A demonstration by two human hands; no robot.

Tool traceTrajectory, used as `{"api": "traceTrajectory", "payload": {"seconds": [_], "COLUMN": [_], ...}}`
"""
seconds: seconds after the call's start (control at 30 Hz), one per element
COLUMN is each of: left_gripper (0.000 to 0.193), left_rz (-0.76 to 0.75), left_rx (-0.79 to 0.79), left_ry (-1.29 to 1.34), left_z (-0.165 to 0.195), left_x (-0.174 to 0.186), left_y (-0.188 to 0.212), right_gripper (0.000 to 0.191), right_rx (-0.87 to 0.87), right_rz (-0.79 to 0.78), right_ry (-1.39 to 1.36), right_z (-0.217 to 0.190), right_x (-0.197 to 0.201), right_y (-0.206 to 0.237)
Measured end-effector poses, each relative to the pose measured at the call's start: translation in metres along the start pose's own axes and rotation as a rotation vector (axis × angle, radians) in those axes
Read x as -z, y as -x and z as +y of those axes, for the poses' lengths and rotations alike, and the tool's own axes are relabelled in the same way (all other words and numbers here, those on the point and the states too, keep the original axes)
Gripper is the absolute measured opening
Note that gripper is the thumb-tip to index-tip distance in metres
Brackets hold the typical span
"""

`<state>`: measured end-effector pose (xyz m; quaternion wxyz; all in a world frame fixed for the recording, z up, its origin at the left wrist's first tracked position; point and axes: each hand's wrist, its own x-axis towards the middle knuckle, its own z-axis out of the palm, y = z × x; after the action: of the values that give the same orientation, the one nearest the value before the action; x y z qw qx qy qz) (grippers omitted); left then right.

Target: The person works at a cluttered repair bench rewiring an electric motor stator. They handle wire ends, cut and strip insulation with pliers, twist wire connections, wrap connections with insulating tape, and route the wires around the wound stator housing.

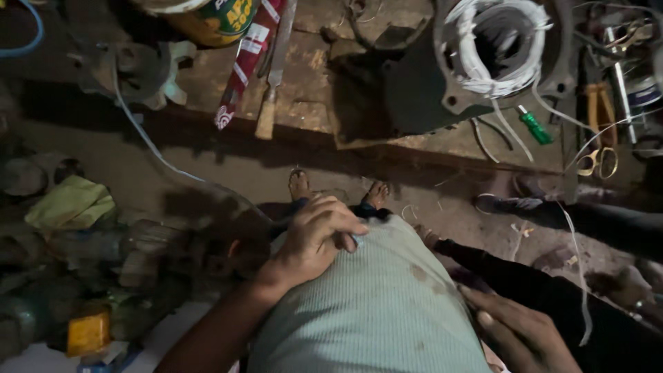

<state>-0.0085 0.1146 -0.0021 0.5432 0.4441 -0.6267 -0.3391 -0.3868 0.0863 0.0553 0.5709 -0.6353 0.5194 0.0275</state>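
Left hand [318, 238] curled, gripping pale shirt hem [359, 238] at centre; right hand [521, 331] lower right, loose, empty. Grip firmly, pull evenly.

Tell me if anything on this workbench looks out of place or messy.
Yes. The white wire wound inside the dark motor housing has loose strands trailing over the bench edge toward the floor. Scissors and a green screwdriver lie scattered beside it. The left hand rests on the person's shirt, holding nothing visible.
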Motion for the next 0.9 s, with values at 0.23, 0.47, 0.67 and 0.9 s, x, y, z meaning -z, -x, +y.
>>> {"api": "traceTrajectory", "payload": {"seconds": [0.23,0.47,0.67,0.9], "left_gripper": [0.045,0.04,0.041,0.036], "left_rz": [-0.024,0.0,-0.006,-0.007], "left_rx": [-0.031,-0.04,-0.057,-0.058], "left_ry": [-0.004,-0.01,-0.088,-0.18], "left_z": [-0.007,-0.01,-0.01,-0.01], "left_x": [0.028,0.034,0.037,0.033], "left_y": [0.015,0.014,0.008,-0.004], "right_gripper": [0.047,0.057,0.062,0.058], "right_rx": [0.212,-0.041,0.397,-0.055], "right_rz": [0.037,-0.129,-0.105,-0.299], "right_ry": [0.296,0.293,0.331,0.324], "right_z": [-0.013,0.001,-0.012,-0.039], "right_x": [-0.032,-0.035,-0.016,-0.005], "right_y": [0.011,0.013,0.001,-0.008]}}
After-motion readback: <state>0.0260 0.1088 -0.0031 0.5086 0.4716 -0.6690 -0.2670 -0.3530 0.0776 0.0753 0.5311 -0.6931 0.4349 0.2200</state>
